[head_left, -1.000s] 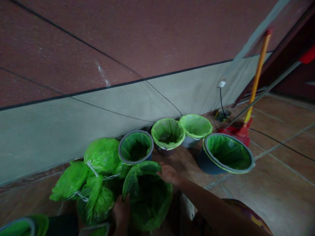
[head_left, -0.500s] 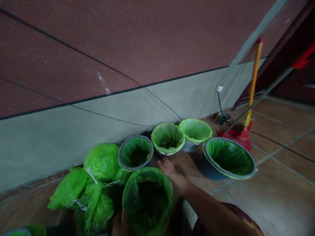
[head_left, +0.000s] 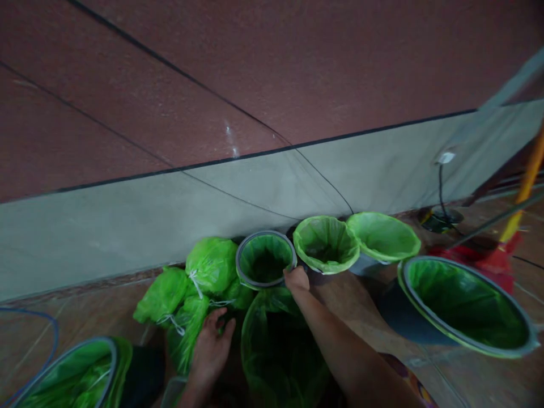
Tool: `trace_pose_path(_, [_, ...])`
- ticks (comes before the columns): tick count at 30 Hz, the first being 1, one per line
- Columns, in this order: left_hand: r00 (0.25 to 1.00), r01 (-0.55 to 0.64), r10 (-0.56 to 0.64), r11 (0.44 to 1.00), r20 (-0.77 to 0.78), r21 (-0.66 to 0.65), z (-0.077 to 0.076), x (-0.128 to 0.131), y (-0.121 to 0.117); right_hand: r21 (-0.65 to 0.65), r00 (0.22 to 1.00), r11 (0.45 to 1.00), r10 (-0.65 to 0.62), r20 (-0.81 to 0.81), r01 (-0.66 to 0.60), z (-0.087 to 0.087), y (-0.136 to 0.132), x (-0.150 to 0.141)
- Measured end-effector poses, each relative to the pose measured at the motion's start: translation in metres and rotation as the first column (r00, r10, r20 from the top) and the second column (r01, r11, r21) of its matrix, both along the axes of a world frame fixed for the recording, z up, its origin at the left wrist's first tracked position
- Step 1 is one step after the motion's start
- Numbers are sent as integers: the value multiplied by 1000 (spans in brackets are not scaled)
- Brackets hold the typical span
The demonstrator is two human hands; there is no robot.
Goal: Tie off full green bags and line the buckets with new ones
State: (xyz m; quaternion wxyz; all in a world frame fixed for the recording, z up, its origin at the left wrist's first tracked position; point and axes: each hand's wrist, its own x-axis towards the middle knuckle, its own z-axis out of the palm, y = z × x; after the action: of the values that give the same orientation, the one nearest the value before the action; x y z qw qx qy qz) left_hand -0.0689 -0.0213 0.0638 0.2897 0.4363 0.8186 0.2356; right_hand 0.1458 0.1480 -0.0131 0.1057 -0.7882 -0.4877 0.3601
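Observation:
A bin lined with a green bag [head_left: 278, 345] stands right in front of me on the floor. My right hand [head_left: 296, 280] is closed on the far rim of that bag, next to a small grey-rimmed bin [head_left: 266, 260]. My left hand [head_left: 211, 345] rests with fingers spread on the bag's left side, beside several tied green bags [head_left: 191, 294].
Two more green-lined bins [head_left: 326, 245] [head_left: 382, 238] stand along the wall. A large grey bin [head_left: 463, 309] sits at the right and another [head_left: 74, 374] at the bottom left. A red mop base with a yellow handle [head_left: 516, 221] and a cable to a wall socket [head_left: 444, 158] are at the far right.
The view has swung left and down. My right hand has slid farther along the bag's rim toward the small grey bin. My left hand has lifted and spread open on the bag's left side.

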Motion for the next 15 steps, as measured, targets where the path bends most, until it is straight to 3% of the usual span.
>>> trace_pose_path(3, [993, -95, 93, 995, 66, 34, 7, -17, 4, -1, 998, 1000, -30, 50, 30, 6, 5, -3])
trace_pose_path(8, [969, -205, 200, 978, 146, 24, 3, -31, 9, 59, 993, 998, -24, 115, 17, 25, 12, -1])
trace_pose_path(11, [956, -256, 239, 963, 172, 83, 0, -30, 15, 146, 992, 988, 27, 127, -45, 39, 10, 4])
trace_pose_path(15, [837, -419, 303, 891, 456, 177, 0, -24, 19, 200, 985, 964, 163, 64, -173, 56, -5, 25])
